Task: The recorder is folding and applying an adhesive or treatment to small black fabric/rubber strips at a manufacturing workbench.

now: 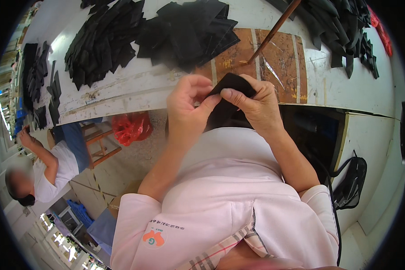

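The right hand (262,104) has its grip closed on a black cloth piece (233,84), thumb on top, held up at the near edge of the table (342,92). The left hand (191,101) meets the cloth's left side with its thumb, fingers loosely curled; whether its grip pinches the cloth I cannot tell. Beyond, a brown board (283,54) lies on the table, with a black cloth pile (184,33) at its far left and another dark pile (339,29) to the far right.
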Demonstrator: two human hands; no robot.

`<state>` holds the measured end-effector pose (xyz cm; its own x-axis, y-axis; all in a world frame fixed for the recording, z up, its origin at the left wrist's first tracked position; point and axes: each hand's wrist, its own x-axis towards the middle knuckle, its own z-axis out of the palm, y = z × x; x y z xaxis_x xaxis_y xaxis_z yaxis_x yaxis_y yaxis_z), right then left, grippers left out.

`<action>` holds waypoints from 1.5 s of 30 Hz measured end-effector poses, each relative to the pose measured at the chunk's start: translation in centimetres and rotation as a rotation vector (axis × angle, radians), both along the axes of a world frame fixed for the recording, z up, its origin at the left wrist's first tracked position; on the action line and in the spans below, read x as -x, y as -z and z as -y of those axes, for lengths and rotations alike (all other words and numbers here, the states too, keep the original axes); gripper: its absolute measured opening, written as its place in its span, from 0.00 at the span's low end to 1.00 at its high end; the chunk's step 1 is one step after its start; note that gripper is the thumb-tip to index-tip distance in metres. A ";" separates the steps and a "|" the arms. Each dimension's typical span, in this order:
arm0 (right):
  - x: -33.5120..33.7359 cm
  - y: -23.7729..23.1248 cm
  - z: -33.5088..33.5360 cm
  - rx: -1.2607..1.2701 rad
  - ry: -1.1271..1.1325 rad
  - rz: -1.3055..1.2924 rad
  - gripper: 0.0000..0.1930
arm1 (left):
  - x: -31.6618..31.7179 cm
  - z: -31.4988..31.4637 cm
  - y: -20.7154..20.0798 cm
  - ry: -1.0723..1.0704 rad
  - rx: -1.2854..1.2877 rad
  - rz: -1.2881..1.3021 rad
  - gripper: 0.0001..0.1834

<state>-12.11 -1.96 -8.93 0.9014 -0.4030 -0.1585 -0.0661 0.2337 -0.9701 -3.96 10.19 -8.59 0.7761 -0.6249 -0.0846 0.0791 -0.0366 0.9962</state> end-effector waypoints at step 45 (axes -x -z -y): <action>2.3 -2.7 1.8 0.815 0.059 0.135 0.15 | 1.5 2.2 -2.6 0.111 -0.011 0.417 0.06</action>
